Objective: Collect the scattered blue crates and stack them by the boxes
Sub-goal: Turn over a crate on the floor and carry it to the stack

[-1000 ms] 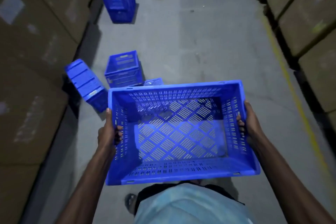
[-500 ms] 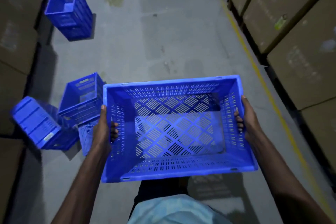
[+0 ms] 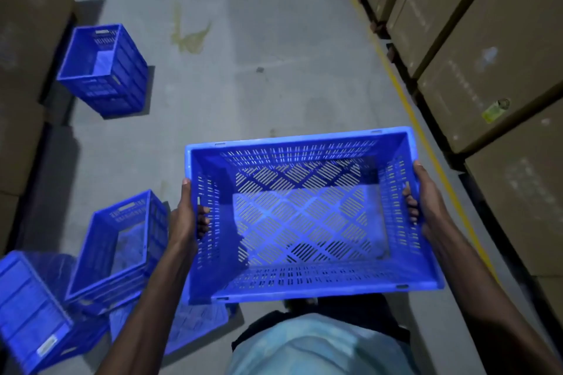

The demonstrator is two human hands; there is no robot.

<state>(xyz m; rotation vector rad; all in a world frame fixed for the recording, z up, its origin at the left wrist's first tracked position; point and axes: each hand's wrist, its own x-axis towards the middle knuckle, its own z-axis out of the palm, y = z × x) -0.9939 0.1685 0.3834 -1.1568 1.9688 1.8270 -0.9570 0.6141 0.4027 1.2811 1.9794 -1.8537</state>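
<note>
I carry an empty blue slotted crate (image 3: pixel 307 216) level in front of my body. My left hand (image 3: pixel 184 216) grips its left wall, fingers hooked through the handle slot. On the opposite wall my right hand (image 3: pixel 422 201) holds the same way. A stack of blue crates (image 3: pixel 103 70) stands upright at the far left beside the boxes. Nearer, at lower left, another blue crate (image 3: pixel 118 250) sits tilted, a further one (image 3: pixel 33 310) lies on its side, and part of a third (image 3: pixel 195 326) shows under my left arm.
Tall brown cardboard boxes (image 3: pixel 27 49) line the left side, and more boxes (image 3: pixel 487 55) line the right behind a yellow floor line (image 3: pixel 405 100). Grey concrete floor (image 3: pixel 259 70) runs between them, with a yellowish stain (image 3: pixel 189 36) far ahead.
I have walked forward with the crate held the same way. The loose crates slid down and left in view, and the far stack came closer. The right-hand boxes fill more of the view.
</note>
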